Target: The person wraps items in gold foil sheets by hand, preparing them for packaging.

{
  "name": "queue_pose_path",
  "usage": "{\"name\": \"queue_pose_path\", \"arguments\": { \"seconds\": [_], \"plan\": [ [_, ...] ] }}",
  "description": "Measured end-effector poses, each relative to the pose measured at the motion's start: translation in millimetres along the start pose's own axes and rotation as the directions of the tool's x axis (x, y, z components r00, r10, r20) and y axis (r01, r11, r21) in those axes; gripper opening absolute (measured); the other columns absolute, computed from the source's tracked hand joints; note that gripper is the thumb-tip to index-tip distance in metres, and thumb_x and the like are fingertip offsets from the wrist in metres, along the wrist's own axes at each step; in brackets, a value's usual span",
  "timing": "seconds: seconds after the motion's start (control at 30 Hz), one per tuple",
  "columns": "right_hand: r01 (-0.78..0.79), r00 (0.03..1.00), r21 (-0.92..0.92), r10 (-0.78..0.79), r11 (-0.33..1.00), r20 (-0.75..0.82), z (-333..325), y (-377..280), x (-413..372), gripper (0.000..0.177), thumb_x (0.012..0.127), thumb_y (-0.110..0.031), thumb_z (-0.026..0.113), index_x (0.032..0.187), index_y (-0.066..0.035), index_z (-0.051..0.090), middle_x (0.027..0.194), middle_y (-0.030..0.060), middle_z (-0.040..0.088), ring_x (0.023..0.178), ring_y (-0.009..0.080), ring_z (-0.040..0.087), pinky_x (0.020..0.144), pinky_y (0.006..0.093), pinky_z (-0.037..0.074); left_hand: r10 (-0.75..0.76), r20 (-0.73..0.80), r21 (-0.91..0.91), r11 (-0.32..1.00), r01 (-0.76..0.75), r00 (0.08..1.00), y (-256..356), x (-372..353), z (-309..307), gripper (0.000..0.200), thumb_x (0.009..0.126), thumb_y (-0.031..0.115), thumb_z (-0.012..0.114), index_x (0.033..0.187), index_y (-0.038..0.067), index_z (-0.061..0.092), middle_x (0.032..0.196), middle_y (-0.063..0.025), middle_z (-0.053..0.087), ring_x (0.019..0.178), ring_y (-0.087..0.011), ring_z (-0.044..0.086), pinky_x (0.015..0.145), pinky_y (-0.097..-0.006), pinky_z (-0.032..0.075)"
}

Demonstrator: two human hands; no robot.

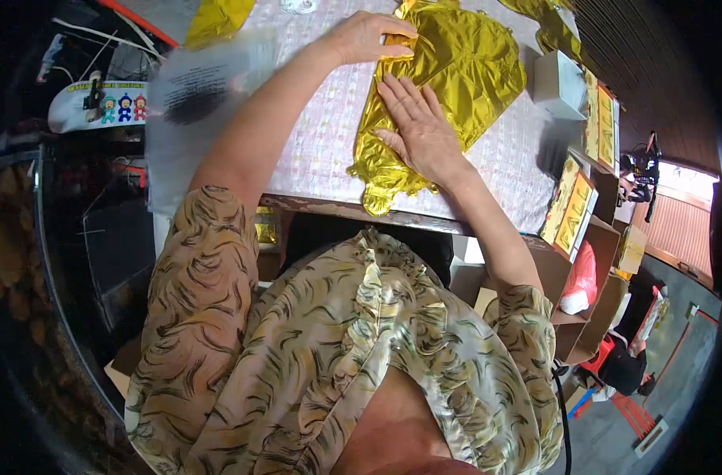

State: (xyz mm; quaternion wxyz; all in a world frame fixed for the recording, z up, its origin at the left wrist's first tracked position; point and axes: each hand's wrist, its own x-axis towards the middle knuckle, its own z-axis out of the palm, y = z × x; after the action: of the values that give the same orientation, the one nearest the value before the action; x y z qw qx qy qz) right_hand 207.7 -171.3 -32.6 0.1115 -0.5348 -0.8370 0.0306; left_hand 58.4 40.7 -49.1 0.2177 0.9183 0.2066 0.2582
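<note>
A flat, crinkled gold foil balloon lies on the cloth-covered table, with a rounded tab at its near end by the table edge. At its far left side, my left hand has its fingers bent over a folded strip of the foil, gripping it. My right hand rests flat on the balloon's nearer part, palm down, fingers stretched out and thumb apart.
More gold foil sits at the far left, with another gold piece at the far right. A clear plastic sheet overhangs the left side. On the right stand a white box and a printed "FALL" box.
</note>
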Motion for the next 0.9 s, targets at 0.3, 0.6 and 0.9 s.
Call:
{"name": "queue_pose_path", "arguments": {
  "seconds": [0.3, 0.6, 0.9],
  "plan": [
    [-0.009, 1.0, -0.002, 0.009, 1.0, 0.029, -2, -1, 0, 0.075, 0.104, -0.052, 0.05, 0.162, -0.01, 0.029, 0.168, 0.0092, 0.03, 0.155, 0.028, 0.027, 0.127, 0.0474, 0.02, -0.097, 0.067, 0.11, 0.99, 0.089, 0.993, 28, -10, -15, 0.042, 0.11, 0.024, 0.047, 0.15, 0.012, 0.052, 0.148, -0.0063, 0.059, 0.138, -0.0263, 0.054, 0.117, -0.0415, 0.04],
    [-0.005, 1.0, 0.009, 0.005, 1.0, 0.008, -1, -1, -2, 0.077, 0.103, -0.053, 0.051, 0.162, -0.009, 0.029, 0.168, 0.0097, 0.03, 0.155, 0.0275, 0.028, 0.127, 0.0477, 0.02, 0.026, 0.097, 0.387, 0.92, -0.062, 0.995, 9, -31, 16, 0.048, 0.111, 0.038, 0.041, 0.155, 0.019, 0.047, 0.161, -0.0003, 0.045, 0.149, -0.0187, 0.04, 0.124, -0.0531, 0.023],
    [-0.003, 1.0, -0.03, 0.003, 1.0, 0.02, 1, -2, -1, 0.078, 0.103, -0.055, 0.048, 0.162, -0.009, 0.028, 0.168, 0.0095, 0.03, 0.155, 0.0276, 0.027, 0.128, 0.0484, 0.018, -0.118, 0.043, -0.083, 0.989, 0.121, 0.992, -26, 18, -12, 0.034, 0.108, 0.022, 0.048, 0.137, 0.013, 0.064, 0.137, -0.0087, 0.067, 0.125, -0.0276, 0.063, 0.107, -0.037, 0.047]
  ]
}}
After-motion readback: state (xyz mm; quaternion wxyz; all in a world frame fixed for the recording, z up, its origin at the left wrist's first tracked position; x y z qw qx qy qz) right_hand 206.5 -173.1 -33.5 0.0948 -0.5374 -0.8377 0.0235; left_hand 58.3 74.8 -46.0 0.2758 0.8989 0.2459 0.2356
